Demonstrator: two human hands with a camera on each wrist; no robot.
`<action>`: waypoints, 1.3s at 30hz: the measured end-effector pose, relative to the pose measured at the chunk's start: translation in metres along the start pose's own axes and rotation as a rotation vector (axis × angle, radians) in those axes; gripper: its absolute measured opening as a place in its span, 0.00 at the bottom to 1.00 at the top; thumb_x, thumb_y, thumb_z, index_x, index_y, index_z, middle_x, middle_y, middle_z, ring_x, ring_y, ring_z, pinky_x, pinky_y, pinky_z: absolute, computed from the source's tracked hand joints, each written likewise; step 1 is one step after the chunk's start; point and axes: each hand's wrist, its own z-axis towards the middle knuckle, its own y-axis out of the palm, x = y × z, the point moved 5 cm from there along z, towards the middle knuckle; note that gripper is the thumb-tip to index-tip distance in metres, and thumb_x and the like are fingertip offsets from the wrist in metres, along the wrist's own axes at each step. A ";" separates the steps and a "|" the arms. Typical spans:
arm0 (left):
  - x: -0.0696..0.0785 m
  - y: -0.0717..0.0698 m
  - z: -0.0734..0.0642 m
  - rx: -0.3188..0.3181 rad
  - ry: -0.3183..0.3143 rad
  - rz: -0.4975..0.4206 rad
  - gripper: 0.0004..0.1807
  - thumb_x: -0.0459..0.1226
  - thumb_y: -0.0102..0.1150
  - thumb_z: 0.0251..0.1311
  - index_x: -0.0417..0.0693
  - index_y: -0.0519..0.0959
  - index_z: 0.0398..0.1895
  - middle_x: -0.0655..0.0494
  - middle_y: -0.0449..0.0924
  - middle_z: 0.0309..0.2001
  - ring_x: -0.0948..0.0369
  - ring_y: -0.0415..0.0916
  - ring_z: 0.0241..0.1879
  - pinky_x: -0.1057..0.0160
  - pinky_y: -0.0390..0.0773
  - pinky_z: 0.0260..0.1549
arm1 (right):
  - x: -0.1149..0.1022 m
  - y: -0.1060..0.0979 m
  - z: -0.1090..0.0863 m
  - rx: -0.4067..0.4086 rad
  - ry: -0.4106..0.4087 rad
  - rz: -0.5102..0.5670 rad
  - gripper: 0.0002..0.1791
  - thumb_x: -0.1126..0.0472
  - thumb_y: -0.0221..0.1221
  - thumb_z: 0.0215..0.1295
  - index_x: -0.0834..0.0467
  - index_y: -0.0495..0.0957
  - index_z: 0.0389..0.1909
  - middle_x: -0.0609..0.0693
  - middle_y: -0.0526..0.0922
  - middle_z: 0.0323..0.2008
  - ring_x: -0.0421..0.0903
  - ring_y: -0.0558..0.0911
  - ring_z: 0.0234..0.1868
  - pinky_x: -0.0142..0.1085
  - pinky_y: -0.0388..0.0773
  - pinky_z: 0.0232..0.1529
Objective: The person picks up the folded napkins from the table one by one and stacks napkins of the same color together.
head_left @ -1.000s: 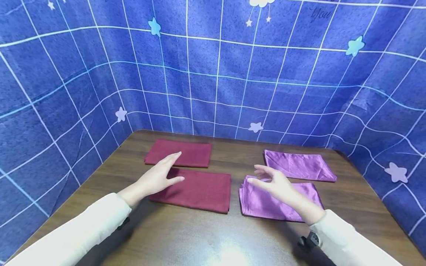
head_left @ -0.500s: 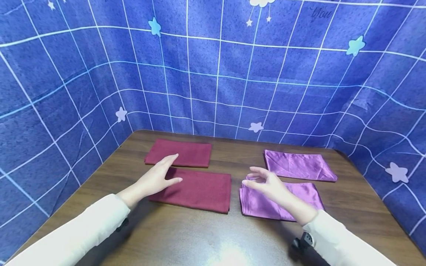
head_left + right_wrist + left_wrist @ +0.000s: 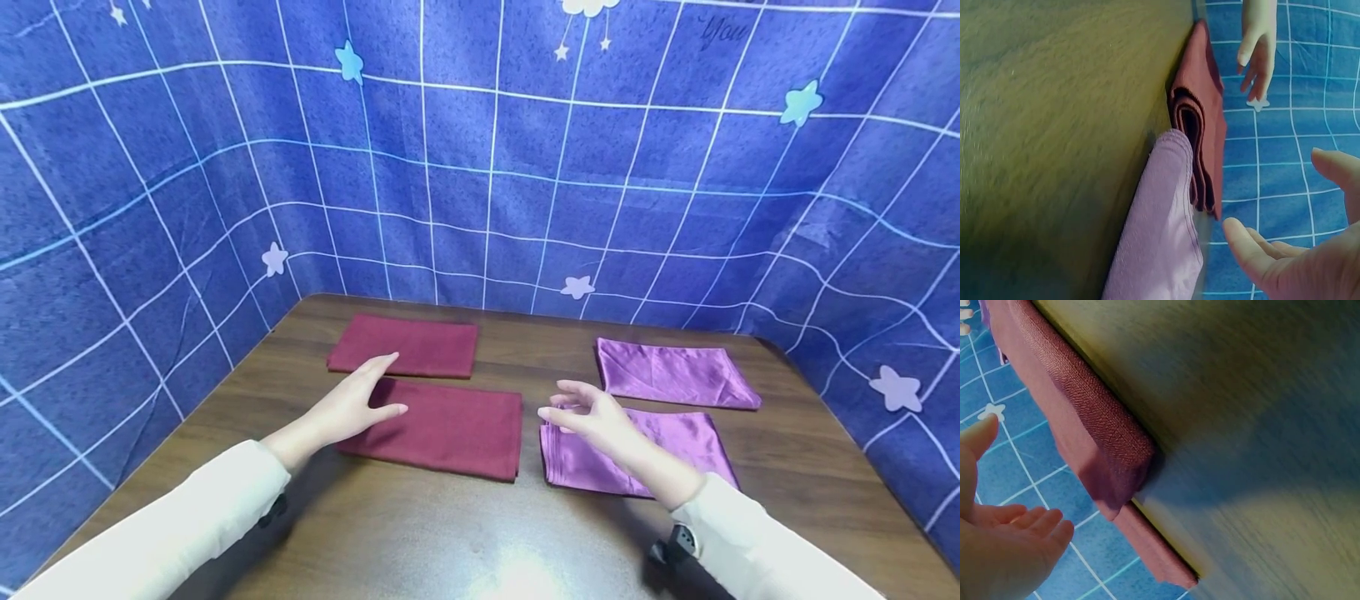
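Observation:
Two folded dark red cloths lie on the left of the table, a near one (image 3: 450, 429) and a far one (image 3: 435, 346). Two folded shiny purple cloths lie on the right, likewise a near one (image 3: 600, 462) and a far one (image 3: 675, 373). My left hand (image 3: 348, 408) hovers over the left end of the near red cloth, thumb spread from the fingers, holding nothing. Above the near purple cloth is my right hand (image 3: 603, 421), its fingers loosely bent and nothing in them. In the right wrist view, the red cloth (image 3: 1200, 125) shows its layered folds beyond the purple cloth (image 3: 1154, 219).
A brown wooden table (image 3: 420, 533) carries all the cloths. Blue fabric (image 3: 480, 167) with white grid lines and stars hangs behind it and along both sides. A small black device (image 3: 671, 546) is strapped at the right wrist.
My right hand has drifted left over the near purple cloth, toward its left edge. The left hand has shifted slightly left and down. The cloths have stayed in place.

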 end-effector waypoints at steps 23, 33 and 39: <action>-0.011 0.003 -0.004 0.030 -0.144 -0.128 0.37 0.37 0.67 0.57 0.25 0.63 0.64 0.27 0.70 0.59 0.36 0.66 0.62 0.40 0.64 0.64 | 0.012 0.034 0.006 -0.040 0.185 0.280 0.41 0.60 0.65 0.59 0.73 0.56 0.68 0.69 0.75 0.56 0.63 0.76 0.58 0.48 0.78 0.57; -0.020 0.004 -0.008 0.029 -0.269 -0.055 0.35 0.37 0.67 0.55 0.23 0.66 0.61 0.26 0.68 0.60 0.35 0.62 0.63 0.40 0.63 0.65 | 0.014 0.043 0.006 -0.077 0.256 0.275 0.42 0.61 0.64 0.60 0.75 0.54 0.68 0.71 0.74 0.58 0.62 0.77 0.57 0.48 0.83 0.50; -0.026 0.006 -0.007 0.000 -0.350 -0.066 0.37 0.39 0.67 0.56 0.26 0.65 0.62 0.26 0.69 0.60 0.34 0.64 0.62 0.40 0.66 0.63 | 0.013 0.045 0.009 -0.071 0.273 0.305 0.41 0.62 0.63 0.62 0.77 0.53 0.67 0.71 0.75 0.57 0.63 0.76 0.59 0.49 0.82 0.49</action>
